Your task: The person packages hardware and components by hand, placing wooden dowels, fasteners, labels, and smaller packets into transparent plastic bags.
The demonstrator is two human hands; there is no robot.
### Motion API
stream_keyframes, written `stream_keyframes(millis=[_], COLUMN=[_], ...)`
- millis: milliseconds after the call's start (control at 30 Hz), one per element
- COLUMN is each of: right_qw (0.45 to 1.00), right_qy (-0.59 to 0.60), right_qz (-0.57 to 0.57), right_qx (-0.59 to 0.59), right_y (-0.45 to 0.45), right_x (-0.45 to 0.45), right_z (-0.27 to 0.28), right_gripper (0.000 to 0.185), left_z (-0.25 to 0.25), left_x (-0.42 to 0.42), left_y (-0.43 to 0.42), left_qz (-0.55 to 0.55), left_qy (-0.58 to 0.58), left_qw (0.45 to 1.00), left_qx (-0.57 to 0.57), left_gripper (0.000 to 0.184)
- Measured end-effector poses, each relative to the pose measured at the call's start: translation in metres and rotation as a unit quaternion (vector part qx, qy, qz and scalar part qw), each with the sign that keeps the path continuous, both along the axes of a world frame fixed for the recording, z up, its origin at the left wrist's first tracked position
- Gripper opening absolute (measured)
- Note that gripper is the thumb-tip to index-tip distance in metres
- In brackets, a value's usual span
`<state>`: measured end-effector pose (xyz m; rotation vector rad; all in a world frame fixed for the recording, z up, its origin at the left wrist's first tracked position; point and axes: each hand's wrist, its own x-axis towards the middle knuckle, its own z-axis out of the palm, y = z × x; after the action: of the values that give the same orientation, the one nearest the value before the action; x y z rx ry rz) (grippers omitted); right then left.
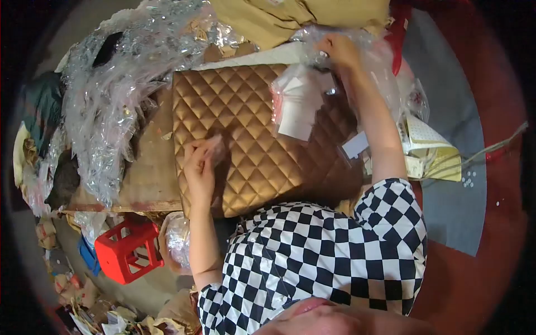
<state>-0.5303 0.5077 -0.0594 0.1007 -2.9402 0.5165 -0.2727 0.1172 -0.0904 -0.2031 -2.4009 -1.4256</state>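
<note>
A brown quilted mat (245, 111) covers the middle of the work table. Over its left part, my left hand (200, 159) pinches a small clear plastic piece (215, 146). My right hand (338, 51) is raised at the mat's far right corner, its fingers closed beside clear plastic bags (312, 42); what it holds, if anything, is too small to name. A stack of white cards in clear sleeves (298, 109) lies on the right half of the mat. Another white card (355, 145) rests near the mat's right edge.
A large heap of clear plastic bags (106, 111) spreads over the left of the wooden table (151, 173). Tan fabric (301, 19) lies at the far side. A red stool (127, 251) stands below left. Papers and a yellow sheet (444, 164) are at the right.
</note>
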Motion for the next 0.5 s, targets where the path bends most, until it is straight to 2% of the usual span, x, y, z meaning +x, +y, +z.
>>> stream_keyframes(millis=[67,100,167,200,267,300,367,400,467,500], right_qw=[0.994,0.994,0.973,0.973,0.966,0.966,0.918,0.921,0.914,0.917], right_qy=[0.082,0.082,0.173,0.171,0.098,0.093,0.050,0.048,-0.063,-0.067], right_qz=[0.012,0.009,0.003,0.004,0.116,0.116,0.306,0.301,0.379,0.372], right_qx=[-0.069,-0.068,-0.155,-0.155,-0.210,-0.212,-0.246,-0.244,-0.131,-0.129], right_y=[0.006,0.004,-0.007,-0.013,-0.025,-0.029,-0.034,-0.033,-0.027,-0.022], right_x=[-0.004,0.001,0.020,0.032,0.060,0.075,0.105,0.124,0.159,0.171], right_z=[-0.003,0.002,0.017,0.027,0.049,0.055,0.068,0.075,0.089,0.092], right_gripper=[0.027,0.027,0.022,0.022,0.020,0.020,0.024,0.024,0.024,0.024], left_z=[0.008,0.007,0.004,0.005,0.009,0.010,0.009,0.006,-0.003,-0.007], left_x=[0.000,0.001,0.005,0.008,0.015,0.018,0.016,0.020,0.025,0.027], left_y=[0.007,0.007,0.003,0.002,-0.001,-0.003,-0.004,-0.005,-0.012,-0.017], left_qz=[0.001,-0.002,0.010,0.011,0.051,0.052,0.022,0.014,0.014,0.021], left_qy=[-0.013,-0.012,-0.050,-0.052,-0.110,-0.115,-0.006,-0.055,-0.074,-0.091], left_qw=[1.000,1.000,0.998,0.998,0.992,0.992,0.992,0.972,0.962,0.953], left_qx=[-0.008,-0.008,-0.026,-0.026,0.020,0.020,0.122,0.230,0.261,0.287], left_gripper=[0.034,0.034,0.032,0.032,0.026,0.026,0.016,0.011,0.011,0.011])
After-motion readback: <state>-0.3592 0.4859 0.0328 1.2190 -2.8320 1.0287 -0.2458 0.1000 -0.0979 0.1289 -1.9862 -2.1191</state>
